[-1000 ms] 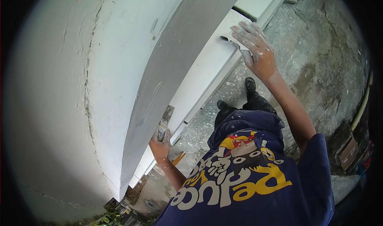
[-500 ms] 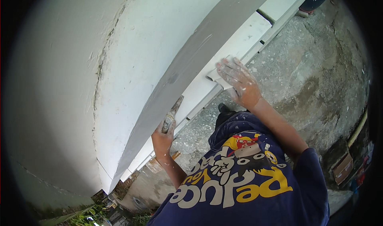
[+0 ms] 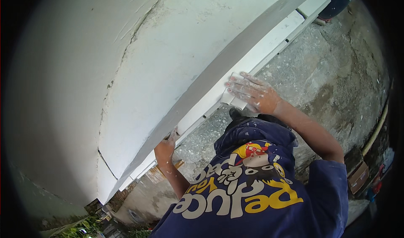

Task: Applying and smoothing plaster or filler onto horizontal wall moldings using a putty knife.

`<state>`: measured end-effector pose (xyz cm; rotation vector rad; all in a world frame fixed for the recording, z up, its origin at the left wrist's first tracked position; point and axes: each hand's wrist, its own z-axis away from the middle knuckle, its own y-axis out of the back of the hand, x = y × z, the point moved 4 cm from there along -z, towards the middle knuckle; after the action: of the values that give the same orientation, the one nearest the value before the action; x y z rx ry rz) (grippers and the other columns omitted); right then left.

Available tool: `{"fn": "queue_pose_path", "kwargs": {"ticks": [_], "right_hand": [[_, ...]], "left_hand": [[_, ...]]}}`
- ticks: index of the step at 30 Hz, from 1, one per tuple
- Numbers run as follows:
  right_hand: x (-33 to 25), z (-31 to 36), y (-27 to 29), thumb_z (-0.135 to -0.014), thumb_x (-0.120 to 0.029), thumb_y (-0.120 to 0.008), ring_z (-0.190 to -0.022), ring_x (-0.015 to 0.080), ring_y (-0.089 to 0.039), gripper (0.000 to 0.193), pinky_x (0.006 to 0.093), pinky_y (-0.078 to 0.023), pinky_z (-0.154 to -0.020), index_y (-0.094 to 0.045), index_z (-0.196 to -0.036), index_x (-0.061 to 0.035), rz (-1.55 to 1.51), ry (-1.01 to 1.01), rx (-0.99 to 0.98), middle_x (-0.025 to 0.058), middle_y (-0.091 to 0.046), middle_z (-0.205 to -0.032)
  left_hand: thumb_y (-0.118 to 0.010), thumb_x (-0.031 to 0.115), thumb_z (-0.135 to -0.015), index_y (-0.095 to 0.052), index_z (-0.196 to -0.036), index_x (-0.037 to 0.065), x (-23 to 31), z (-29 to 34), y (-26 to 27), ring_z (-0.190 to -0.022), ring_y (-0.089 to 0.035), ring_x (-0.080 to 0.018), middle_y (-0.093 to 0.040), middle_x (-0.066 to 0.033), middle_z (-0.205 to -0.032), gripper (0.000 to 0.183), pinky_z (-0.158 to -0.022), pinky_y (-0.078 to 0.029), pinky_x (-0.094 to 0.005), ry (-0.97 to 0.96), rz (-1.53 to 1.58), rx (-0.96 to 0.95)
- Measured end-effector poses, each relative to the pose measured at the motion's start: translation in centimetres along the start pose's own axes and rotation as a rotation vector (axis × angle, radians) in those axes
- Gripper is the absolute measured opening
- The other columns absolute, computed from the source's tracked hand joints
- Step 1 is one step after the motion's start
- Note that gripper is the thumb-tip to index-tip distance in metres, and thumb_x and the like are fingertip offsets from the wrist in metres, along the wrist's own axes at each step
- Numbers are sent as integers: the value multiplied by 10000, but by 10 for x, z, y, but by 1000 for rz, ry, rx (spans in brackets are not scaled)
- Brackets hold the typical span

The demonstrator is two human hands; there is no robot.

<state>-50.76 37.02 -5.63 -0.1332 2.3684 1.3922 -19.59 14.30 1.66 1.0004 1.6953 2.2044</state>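
Note:
My right hand (image 3: pixel 256 96), dusted with white, presses a folded pale sheet of sandpaper (image 3: pixel 235 99) against a long white board (image 3: pixel 263 40). Its fingers stretch across the sheet, whose curled ends stick out beside the palm. Farther down the board, at its grey-faced edge, is my left hand (image 3: pixel 165 147), also whitened. Its fingers are closed round something small at the edge that I cannot make out; most of it is hidden by the hand. A smooth grey band (image 3: pixel 202 82) runs along the board's left side.
A large white cracked wall surface (image 3: pixel 139 70) fills the left. Beneath lies a rough, white-speckled concrete floor (image 3: pixel 315 74). A dark round container (image 3: pixel 334 6) stands at the top right, a cardboard box (image 3: pixel 358 177) at the lower right. Green plants (image 3: pixel 80 228) grow at the lower left.
The right hand and sandpaper have shifted slightly down along the board. An elongated thing that showed beyond the left fingers is now mostly out of sight. The whole view has tilted a little.

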Motion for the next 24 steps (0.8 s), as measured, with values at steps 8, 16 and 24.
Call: {"fn": "queue_pose_path", "kwargs": {"ticks": [8, 16, 24], "right_hand": [[58, -10, 25, -878, -71, -611, -1370, 251, -491, 517, 405, -346, -1204, -584, -1388, -156, 278, -309, 371, 25, -558, -1452], [26, -3, 16, -843, -10, -600, -1382, 229, -486, 540, 429, -351, -1205, -590, -1363, -156, 212, -125, 179, 41, -560, -1452], [-105, -8, -44, -794, -78, -667, -1368, 255, -503, 559, 460, -328, -1201, -614, -1344, -161, 118, -133, 177, 52, -546, -1466]], "left_hand": [[-669, 369, -925, -715, -1157, 65, -85, 16, 14, -1067, -666, -387, -718, -165, -1151, 386, -927, -506, -423, -48, -19, -17], [-614, 368, -957, -714, -1185, 127, -96, 11, 12, -1068, -660, -374, -709, -139, -1164, 347, -934, -501, -420, -39, -36, -125], [-610, 379, -961, -709, -1168, 94, -91, 8, 17, -1049, -657, -384, -715, -152, -1131, 366, -918, -507, -425, -106, -45, -112]]}}
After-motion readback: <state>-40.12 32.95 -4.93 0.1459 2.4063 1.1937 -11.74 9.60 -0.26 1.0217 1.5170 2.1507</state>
